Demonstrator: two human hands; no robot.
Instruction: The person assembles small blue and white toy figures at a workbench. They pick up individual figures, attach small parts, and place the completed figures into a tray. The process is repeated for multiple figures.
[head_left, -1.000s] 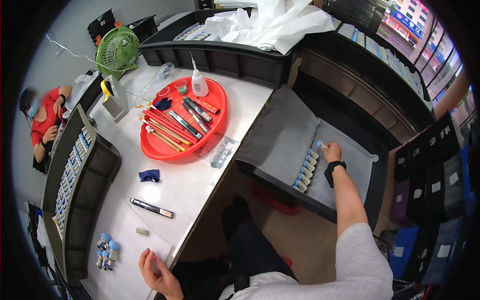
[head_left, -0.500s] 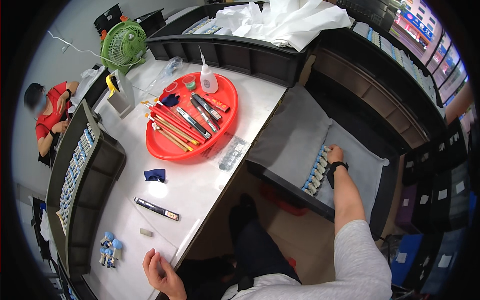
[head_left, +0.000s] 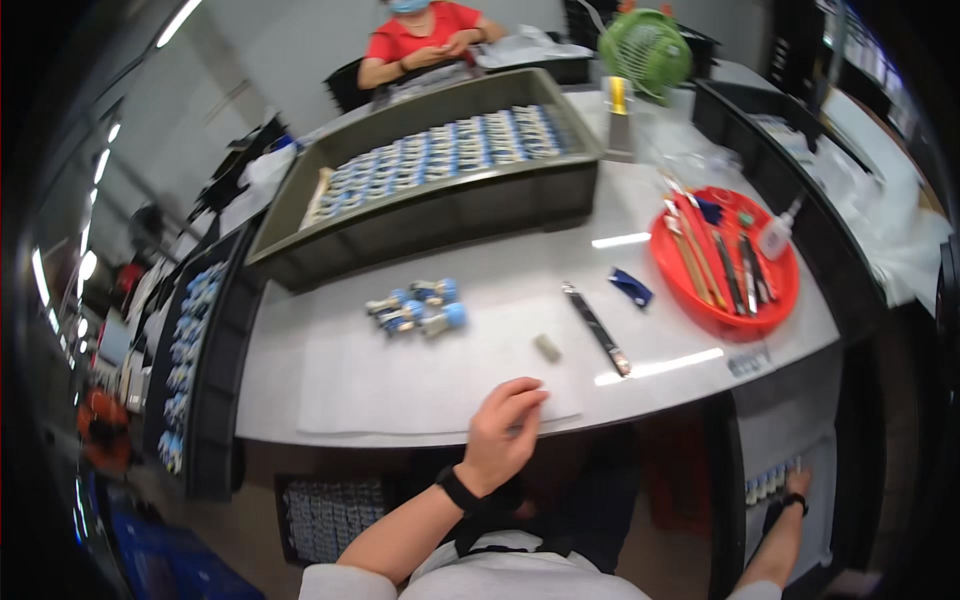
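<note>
My left hand [head_left: 505, 428] rests on the front edge of the white table [head_left: 330, 330], fingers loosely curled over a white sheet [head_left: 400, 385], with nothing in it. A small cluster of blue-and-white parts [head_left: 420, 305] lies beyond it, apart from the hand. Also on the table are a beige block [head_left: 547, 347] and a black pen-like tool [head_left: 597, 330]. My right hand [head_left: 795, 487] reaches down at the lower right, its fingers at a row of small blue-capped parts [head_left: 768, 488] in a low grey tray [head_left: 785, 420]. Its grip is too small to make out.
A red round tray [head_left: 672, 262] of tools with a white squeeze bottle [head_left: 778, 235] sits at the right. A dark crate [head_left: 450, 215] with rows of blue parts stands behind. A green fan [head_left: 645, 45] and a person in red [head_left: 425, 30] are at the back. Another crate [head_left: 200, 420] stands at the left.
The view has swung round to the left, so the table now runs across the picture. My left hand stays at the table's edge and my right hand stays at the row of parts.
</note>
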